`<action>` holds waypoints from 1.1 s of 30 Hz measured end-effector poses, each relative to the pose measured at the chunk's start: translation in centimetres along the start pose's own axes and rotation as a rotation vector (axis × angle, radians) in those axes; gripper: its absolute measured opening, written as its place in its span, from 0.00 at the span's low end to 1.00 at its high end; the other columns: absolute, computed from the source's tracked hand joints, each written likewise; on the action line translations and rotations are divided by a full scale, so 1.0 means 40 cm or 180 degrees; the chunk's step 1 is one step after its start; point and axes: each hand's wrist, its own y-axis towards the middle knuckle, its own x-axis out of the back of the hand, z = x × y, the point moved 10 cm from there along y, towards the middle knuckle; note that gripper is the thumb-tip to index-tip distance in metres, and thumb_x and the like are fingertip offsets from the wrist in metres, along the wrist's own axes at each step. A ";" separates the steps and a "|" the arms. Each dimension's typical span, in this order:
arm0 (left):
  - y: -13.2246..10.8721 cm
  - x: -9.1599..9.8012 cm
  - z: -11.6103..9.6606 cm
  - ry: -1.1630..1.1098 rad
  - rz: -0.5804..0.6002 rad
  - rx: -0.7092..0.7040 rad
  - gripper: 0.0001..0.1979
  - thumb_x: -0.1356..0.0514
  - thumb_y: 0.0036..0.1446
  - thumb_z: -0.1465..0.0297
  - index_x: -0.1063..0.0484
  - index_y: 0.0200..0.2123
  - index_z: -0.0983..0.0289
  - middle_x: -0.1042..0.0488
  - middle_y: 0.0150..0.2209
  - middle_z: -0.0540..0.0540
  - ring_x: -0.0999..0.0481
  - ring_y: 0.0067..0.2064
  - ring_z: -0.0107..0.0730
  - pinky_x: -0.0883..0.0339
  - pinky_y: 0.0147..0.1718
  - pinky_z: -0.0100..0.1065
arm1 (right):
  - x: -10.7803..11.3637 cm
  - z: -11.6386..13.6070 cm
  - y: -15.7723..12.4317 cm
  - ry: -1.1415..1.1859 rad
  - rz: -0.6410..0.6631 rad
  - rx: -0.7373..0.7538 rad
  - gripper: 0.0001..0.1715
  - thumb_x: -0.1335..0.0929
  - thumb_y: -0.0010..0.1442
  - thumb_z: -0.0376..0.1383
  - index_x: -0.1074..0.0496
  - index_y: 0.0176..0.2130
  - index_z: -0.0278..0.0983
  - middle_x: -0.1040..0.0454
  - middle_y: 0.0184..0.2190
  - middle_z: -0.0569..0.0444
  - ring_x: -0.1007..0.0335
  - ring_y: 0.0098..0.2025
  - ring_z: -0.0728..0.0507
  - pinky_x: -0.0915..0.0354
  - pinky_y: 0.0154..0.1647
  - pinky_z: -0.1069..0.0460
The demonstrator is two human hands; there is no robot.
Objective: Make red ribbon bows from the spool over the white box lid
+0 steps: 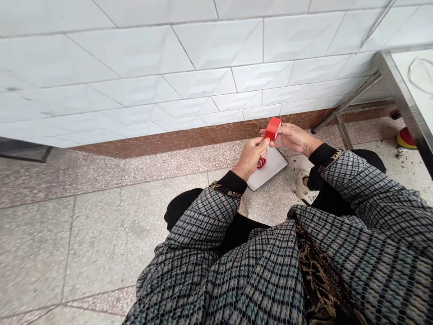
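Note:
A roll of red tape [273, 127] is held up in front of me between both hands. My right hand [293, 136] grips the roll from its right side, fingers around it. My left hand [252, 155] pinches at the lower left edge of the tape with thumb and fingers. Below the hands, a flat white board [269, 170] with a dark edge lies on the floor. On it is a small red-handled item [260, 162], partly hidden by my left hand; it looks like scissors, but I cannot be sure.
A white tiled wall [216, 43] with a brown skirting strip stands ahead. At the right is a metal-framed table [404, 97], its leg near my right arm. A red and yellow round object [407, 138] sits on the floor beneath it. My shoe [304, 186] stands beside the board.

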 end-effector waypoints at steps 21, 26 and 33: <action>0.000 0.014 -0.013 -0.0022 -0.0012 -0.0312 0.27 0.27 0.63 0.47 0.22 0.27 0.64 0.44 0.15 0.43 0.46 0.20 0.21 0.52 0.25 0.31 | 0.047 0.014 0.014 -0.0264 -0.0316 0.0159 0.15 0.22 0.53 0.40 0.23 0.41 0.41 0.15 0.40 0.51 0.21 0.49 0.37 0.26 0.56 0.40; -0.002 -0.001 0.007 -0.0022 0.0059 -0.0130 0.26 0.28 0.65 0.48 0.22 0.28 0.64 0.45 0.15 0.43 0.46 0.19 0.21 0.52 0.25 0.31 | 0.025 -0.001 0.007 -0.0153 -0.0214 0.0061 0.14 0.21 0.57 0.42 0.22 0.41 0.41 0.14 0.41 0.47 0.20 0.53 0.34 0.24 0.57 0.37; 0.003 -0.015 0.018 -0.0023 0.0121 0.0025 0.23 0.28 0.66 0.53 0.22 0.28 0.65 0.45 0.15 0.42 0.47 0.19 0.19 0.51 0.24 0.30 | -0.005 -0.028 0.002 0.0238 0.0062 -0.0152 0.13 0.20 0.57 0.40 0.20 0.41 0.38 0.13 0.48 0.43 0.21 0.43 0.39 0.22 0.51 0.41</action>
